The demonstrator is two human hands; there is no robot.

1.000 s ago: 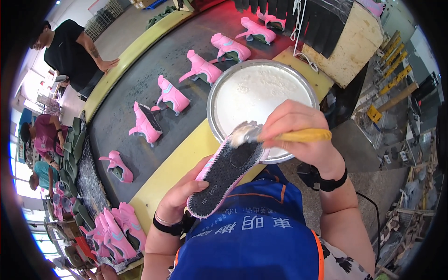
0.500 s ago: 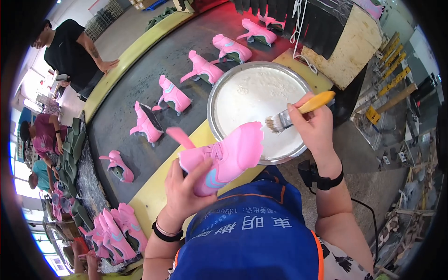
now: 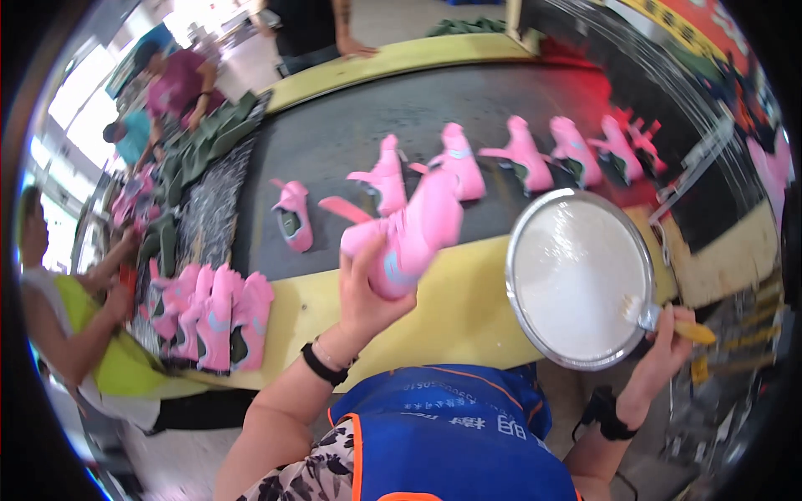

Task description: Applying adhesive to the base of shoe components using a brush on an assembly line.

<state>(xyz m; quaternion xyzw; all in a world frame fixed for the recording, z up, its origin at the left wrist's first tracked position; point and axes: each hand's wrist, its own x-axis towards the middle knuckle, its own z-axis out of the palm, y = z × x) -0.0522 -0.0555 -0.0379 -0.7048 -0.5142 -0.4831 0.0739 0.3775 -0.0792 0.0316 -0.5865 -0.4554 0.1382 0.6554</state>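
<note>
Left hand (image 3: 374,294) is wrapped around a pink shoe (image 3: 422,230), and I see it lifted above the yellow board (image 3: 455,288), toe slanting up and to the right. Over on the other side, I have the right hand (image 3: 664,352) gripping a brush (image 3: 692,331) by its yellow handle, bristles over the bowl (image 3: 511,288) of white liquid; I can't tell whether they touch it. More pink shoes (image 3: 522,159) stand along the dark table (image 3: 418,104), and others (image 3: 213,317) lie bunched at left.
</note>
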